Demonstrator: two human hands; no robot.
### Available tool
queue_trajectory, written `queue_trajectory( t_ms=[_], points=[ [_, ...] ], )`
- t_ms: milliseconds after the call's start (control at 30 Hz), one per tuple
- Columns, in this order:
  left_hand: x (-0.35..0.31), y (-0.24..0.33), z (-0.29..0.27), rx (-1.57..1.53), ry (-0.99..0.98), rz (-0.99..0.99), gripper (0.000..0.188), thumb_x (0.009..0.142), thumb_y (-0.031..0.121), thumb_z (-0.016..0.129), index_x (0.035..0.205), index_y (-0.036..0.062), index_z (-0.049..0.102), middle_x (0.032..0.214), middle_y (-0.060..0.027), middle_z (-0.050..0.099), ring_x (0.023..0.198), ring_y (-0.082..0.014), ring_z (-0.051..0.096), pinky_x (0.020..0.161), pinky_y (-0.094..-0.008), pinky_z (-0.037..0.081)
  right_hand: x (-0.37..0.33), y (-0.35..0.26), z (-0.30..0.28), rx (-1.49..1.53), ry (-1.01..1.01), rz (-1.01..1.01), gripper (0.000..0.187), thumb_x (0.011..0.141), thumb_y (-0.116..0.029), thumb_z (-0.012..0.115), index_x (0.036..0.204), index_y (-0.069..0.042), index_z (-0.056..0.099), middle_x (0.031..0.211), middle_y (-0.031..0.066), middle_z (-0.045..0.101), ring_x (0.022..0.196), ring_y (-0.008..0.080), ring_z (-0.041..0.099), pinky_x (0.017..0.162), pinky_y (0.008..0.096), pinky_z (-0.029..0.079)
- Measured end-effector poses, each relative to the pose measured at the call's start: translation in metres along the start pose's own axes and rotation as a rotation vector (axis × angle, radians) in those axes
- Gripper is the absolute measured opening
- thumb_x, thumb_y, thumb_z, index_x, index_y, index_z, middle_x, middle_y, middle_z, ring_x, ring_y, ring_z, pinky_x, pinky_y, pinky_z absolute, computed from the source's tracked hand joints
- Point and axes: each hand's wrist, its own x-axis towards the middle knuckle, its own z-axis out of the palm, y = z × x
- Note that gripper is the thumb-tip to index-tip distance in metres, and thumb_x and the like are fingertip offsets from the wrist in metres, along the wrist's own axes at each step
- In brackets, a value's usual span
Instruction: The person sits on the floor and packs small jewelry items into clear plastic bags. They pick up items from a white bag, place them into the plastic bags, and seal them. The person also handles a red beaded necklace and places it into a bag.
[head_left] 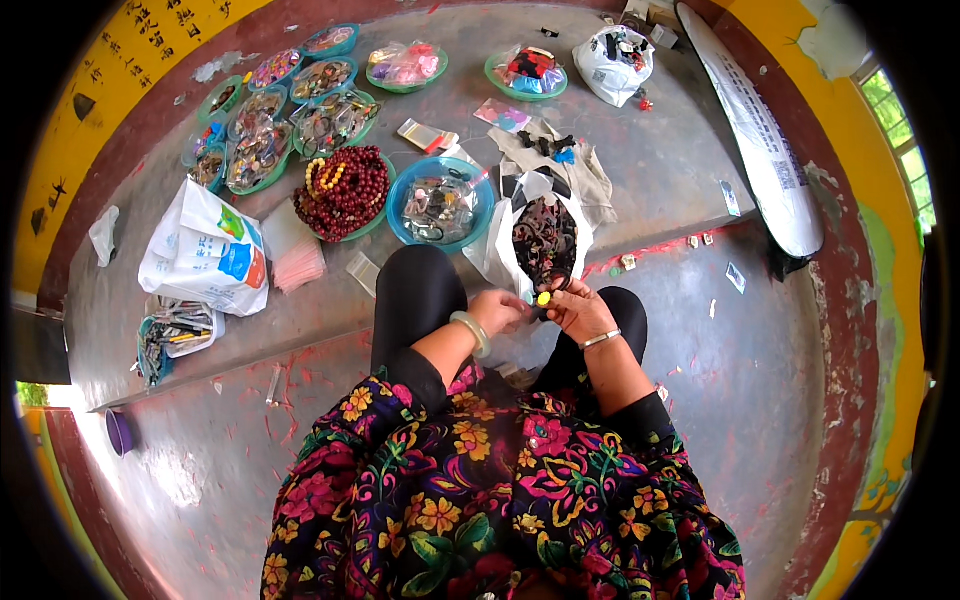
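Between my knees, my right hand [582,312] pinches a thin dark band with a round yellow piece [543,298] on it. Close beside it on the left is my left hand [497,312], its fingers drawn together near the yellow piece; whatever they hold is too small to make out. Just beyond both hands stands an opened white plastic bag [503,245], full of dark bands [545,240] with small coloured bits. A blue basin [398,205] holding a clear bag of small pieces sits to the left of that bag.
Dark red bead strings [350,200] fill a green basin. Farther left are several basins of bagged trinkets and a printed white bag [205,255]. A grey cloth [590,180] lies beyond the opened bag. Another stuffed white bag [612,68] and a long white board [750,130] are far right.
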Motion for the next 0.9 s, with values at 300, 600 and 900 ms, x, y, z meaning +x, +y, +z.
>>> queue_trajectory(
  t_ms=[300, 600, 900],
  points=[
    [0.002, 0.0, 0.003, 0.181, 0.162, -0.022, 0.011, 0.07, -0.005, 0.052, 0.08, -0.0056, 0.055, 0.066, -0.0097, 0.056, 0.054, -0.0154, 0.054, 0.049, -0.0254, 0.043, -0.006, 0.011, 0.007, -0.303, -0.074, -0.024, 0.009, 0.076, -0.002, 0.057, 0.084, -0.004, 0.057, 0.085, 0.0073, 0.062, 0.072, 0.0115, 0.058, 0.06, 0.0223, 0.048],
    [-0.008, 0.008, 0.006, 0.477, 0.162, 0.096, 0.007, 0.068, 0.003, 0.053, 0.07, -0.0031, 0.056, 0.055, -0.0069, 0.053, 0.048, -0.0126, 0.049, 0.044, -0.0265, 0.038, 0.006, 0.021, -0.003, -0.476, 0.182, -0.1, 0.007, 0.075, 0.001, 0.057, 0.08, -0.003, 0.056, 0.073, 0.0034, 0.059, 0.063, 0.0107, 0.057, 0.059, 0.0235, 0.049],
    [-0.004, 0.0, 0.005, 0.808, 0.248, 0.267, 0.015, 0.064, 0.013, 0.056, 0.07, -0.0001, 0.06, 0.061, -0.0116, 0.06, 0.055, -0.0211, 0.058, 0.052, -0.0322, 0.044, 0.01, 0.036, -0.009, -0.853, 0.067, -0.26, 0.01, 0.068, 0.001, 0.064, 0.073, -0.002, 0.056, 0.07, 0.0006, 0.057, 0.059, 0.0063, 0.052, 0.054, 0.0201, 0.041]
  ],
)
